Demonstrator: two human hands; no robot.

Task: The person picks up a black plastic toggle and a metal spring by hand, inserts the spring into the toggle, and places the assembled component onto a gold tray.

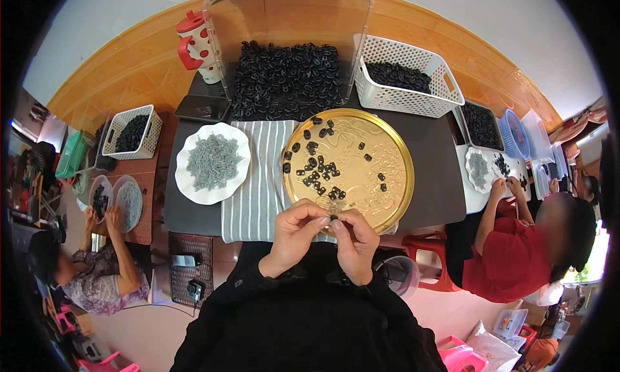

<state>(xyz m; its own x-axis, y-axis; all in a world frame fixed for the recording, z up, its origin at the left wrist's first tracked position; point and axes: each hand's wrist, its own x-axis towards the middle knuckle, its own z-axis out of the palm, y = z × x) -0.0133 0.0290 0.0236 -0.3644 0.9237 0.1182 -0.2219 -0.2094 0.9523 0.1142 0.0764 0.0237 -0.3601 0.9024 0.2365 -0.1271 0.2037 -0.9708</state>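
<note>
The left hand (296, 233) and the right hand (354, 237) met fingertip to fingertip just below the near rim of a round gold tray (387, 149), pinching between them a small black part (333, 217). Both hands were curled, thumbs and forefingers pressed onto the part, held above the person's dark lap.

Just beyond the hands, loose black pieces (316, 172) lay scattered across the tray, thickest toward its left side. Under the tray's left edge, ahead of the left hand, lay a grey-and-white striped cloth (255, 178) on the dark worktop (436, 172). Further left of that hand sat a white scalloped plate (187, 181) heaped with small grey pieces (213, 160).

Well beyond both hands stood a clear plastic bin (290, 23) full of black parts, with a white perforated basket (400, 97) of more black parts ahead of the right hand. A red-and-white spotted jug (197, 46) stood far beyond the left hand, with a dark phone (201, 107) nearer.
</note>
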